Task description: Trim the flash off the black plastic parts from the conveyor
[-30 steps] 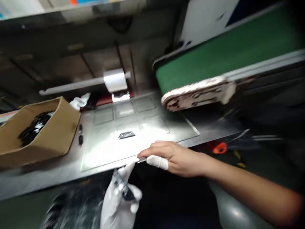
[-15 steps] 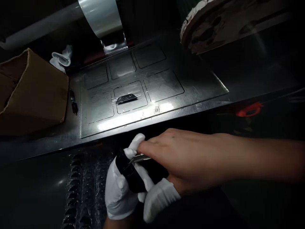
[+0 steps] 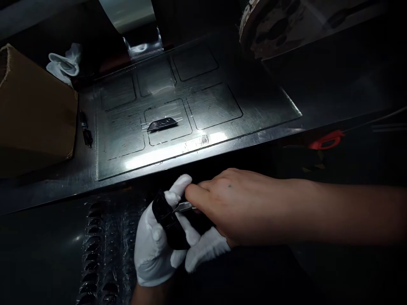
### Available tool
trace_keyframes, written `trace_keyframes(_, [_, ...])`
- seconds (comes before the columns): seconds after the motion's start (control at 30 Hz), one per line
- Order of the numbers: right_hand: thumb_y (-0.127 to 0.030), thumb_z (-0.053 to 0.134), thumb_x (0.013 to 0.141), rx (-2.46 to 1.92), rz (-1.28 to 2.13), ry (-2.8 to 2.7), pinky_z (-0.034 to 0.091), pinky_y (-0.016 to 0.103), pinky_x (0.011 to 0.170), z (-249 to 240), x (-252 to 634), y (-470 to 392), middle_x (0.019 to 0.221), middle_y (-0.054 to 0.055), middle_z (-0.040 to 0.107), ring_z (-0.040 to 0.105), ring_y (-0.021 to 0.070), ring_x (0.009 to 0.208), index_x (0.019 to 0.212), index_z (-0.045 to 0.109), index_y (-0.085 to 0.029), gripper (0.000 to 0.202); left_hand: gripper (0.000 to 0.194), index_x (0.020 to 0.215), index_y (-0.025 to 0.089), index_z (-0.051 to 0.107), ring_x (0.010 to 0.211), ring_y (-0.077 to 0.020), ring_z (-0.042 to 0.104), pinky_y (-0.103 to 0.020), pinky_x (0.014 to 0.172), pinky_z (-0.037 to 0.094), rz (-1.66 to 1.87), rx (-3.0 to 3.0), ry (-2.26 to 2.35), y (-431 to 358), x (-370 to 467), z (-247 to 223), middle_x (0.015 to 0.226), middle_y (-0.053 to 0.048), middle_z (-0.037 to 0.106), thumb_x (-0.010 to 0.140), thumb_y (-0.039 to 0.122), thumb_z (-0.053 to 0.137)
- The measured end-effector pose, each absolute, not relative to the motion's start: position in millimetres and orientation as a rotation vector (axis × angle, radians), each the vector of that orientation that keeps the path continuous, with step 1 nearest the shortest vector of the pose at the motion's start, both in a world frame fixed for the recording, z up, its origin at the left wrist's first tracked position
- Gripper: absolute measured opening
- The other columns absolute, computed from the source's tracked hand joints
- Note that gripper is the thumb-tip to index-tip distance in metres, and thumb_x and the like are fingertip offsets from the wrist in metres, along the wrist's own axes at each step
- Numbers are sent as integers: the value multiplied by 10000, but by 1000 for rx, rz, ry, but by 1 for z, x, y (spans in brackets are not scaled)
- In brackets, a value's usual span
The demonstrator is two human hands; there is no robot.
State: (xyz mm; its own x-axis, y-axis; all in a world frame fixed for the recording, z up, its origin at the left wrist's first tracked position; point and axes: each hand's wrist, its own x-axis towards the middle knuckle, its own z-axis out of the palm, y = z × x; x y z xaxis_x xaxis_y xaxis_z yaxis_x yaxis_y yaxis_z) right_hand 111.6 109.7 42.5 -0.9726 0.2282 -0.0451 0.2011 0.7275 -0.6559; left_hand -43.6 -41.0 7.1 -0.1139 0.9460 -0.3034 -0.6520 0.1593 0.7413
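Open room stretches over the right half of a glass plate [image 3: 254, 97] on the desk [image 3: 63, 178], while a small black piece [image 3: 163, 124] lies left of its middle. A cardboard box [image 3: 38, 110] walls off the left, a film strip [image 3: 130, 17] hangs at the far side, and a machine end [image 3: 282, 31] blocks the far right. Nearer, a pointed metal tool [image 3: 183, 206] bridges the narrow gap between left hand [image 3: 152, 254] and right hand [image 3: 222, 201].

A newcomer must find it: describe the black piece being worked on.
First find the metal table. Below its near edge, the white-gloved left hand holds the black piece. Unlike the dark piece on the glass sheet, this one has a metal tool at it.
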Motion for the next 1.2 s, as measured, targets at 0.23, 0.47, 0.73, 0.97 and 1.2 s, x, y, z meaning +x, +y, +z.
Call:
trace_keyframes(0.23, [-561,719,908,-391,1122,-2961,211,271,441,48,109,112,633,-6,604,410,118,432,915,608,-198,380,561,1383,228,614,339,-17,367,-134,299,275,1425,453,893,-48,-50,-6,868,-66,766,951,586,629])
trace_keyframes(0.47, [-555,617,978,-378,1129,-3124,255,269,455,54,112,116,711,6,662,531,169,506,1006,606,-177,379,585,1441,206,578,373,-30,405,-120,342,306,1441,456,912,-50,-48,-10,749,-68,735,991,580,568])
trace_keyframes(0.73, [-687,483,1007,-411,1154,-3093,233,285,500,39,126,116,759,38,708,596,189,554,991,617,-165,538,343,1290,287,709,441,-11,542,-112,443,441,1429,404,932,-34,-36,-4,1086,-88,795,991,437,631])
trace_keyframes(0.97, [-385,460,1094,-490,1430,-2526,496,298,813,33,177,146,1107,46,728,664,174,951,1219,682,-203,312,355,1258,240,718,531,-42,629,-83,380,385,1358,517,1083,-13,-19,1,1295,-137,724,970,439,660])
trace_keyframes(1.2, [-83,585,921,-418,839,-2769,504,392,875,41,189,158,1169,95,724,597,248,1037,1441,614,-161,526,357,1257,227,682,748,-149,719,-99,417,461,1229,535,1087,-10,-11,3,1008,-64,706,961,426,666])
